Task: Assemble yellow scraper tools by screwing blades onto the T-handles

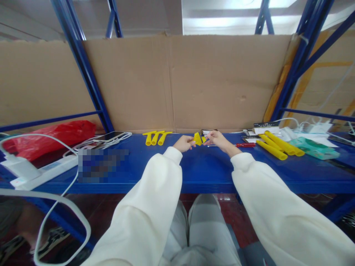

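Observation:
My left hand (185,143) is closed in a pinch at the left edge of a small yellow plastic piece with a dark part (198,139), just above the blue bench. On the other side of that piece, my right hand (218,139) has its fingertips pressed together. Whatever they pinch is too small to make out. A screwdriver with a red handle (245,145) lies to the right, its thin shaft pointing in under my right hand. Left of my hands, several yellow T-shaped handles (157,138) lie side by side near the cardboard backing.
Yellow tubes (273,146) and a green packet (314,147) lie to the right. A red plastic bag (52,138), a phone (109,136) and a white power strip (50,171) with cables occupy the left. Cardboard (172,85) closes off the back.

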Demonstrator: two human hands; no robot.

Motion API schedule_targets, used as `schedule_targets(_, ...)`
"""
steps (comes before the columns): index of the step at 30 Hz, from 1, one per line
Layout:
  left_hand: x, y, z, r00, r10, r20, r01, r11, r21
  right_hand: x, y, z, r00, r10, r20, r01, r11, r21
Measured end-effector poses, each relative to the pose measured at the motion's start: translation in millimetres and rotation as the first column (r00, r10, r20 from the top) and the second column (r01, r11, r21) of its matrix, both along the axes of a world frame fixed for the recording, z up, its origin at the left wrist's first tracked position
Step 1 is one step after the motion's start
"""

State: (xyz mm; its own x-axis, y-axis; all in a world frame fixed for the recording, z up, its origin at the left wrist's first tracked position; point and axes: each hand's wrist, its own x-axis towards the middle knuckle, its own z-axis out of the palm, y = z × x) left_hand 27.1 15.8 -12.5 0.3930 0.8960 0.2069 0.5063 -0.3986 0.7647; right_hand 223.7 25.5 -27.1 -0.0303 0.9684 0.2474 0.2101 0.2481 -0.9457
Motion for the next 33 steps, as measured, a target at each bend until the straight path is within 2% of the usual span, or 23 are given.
schedule_targets(4, 2.2, 8.0, -8.5, 0.998, -0.033, 0.050, 0.030, 0.997, 0.073, -1.7, 0.2, 0.6, 1.000, -0.012, -0.007, 0.012, 0.999, -0.030)
schedule_targets(8, 3.1, 11.9, -14.3, 0.999, -0.037, 0.022, 0.034, 0.988, 0.152, -0.8, 1.4, -0.3, 1.000, -0.018, -0.013, 0.018, 0.999, -0.030)
schedule_targets(11, 3.9, 7.0, -14.7, 0.992, 0.015, -0.125, 0.019, 0.963, 0.269, 1.7, 4.3, -2.2, 0.999, -0.048, 0.018, 0.048, 0.999, 0.016)
schedule_targets(13, 5.6, 0.9, -13.8, 0.960, 0.083, -0.269, 0.015, 0.939, 0.344, 3.5, 7.3, -4.0, 0.995, -0.067, 0.071, 0.063, 0.996, 0.059)
schedule_targets(16, 9.7, -8.1, -12.4, 0.907, 0.102, -0.408, 0.082, 0.908, 0.410, 5.5, 12.2, -7.1, 0.982, -0.079, 0.170, 0.057, 0.990, 0.129)
schedule_targets(20, 14.2, -14.0, -12.0, 0.855, 0.110, -0.508, 0.157, 0.877, 0.455, 7.6, 16.7, -11.3, 0.948, -0.080, 0.307, 0.001, 0.969, 0.249)
schedule_targets(23, 15.0, -15.3, -11.8, 0.831, 0.126, -0.541, 0.176, 0.864, 0.472, 9.1, 17.8, -13.8, 0.905, -0.163, 0.393, 0.038, 0.951, 0.307)
schedule_targets(26, 15.2, -16.4, -11.4, 0.811, 0.139, -0.568, 0.183, 0.862, 0.473, 9.7, 18.3, -14.9, 0.877, -0.187, 0.442, 0.042, 0.948, 0.316)
schedule_targets(33, 16.3, -18.4, -12.1, 0.785, 0.142, -0.603, 0.224, 0.842, 0.490, 6.7, 19.3, -14.6, 0.890, -0.128, 0.438, 0.001, 0.960, 0.279)
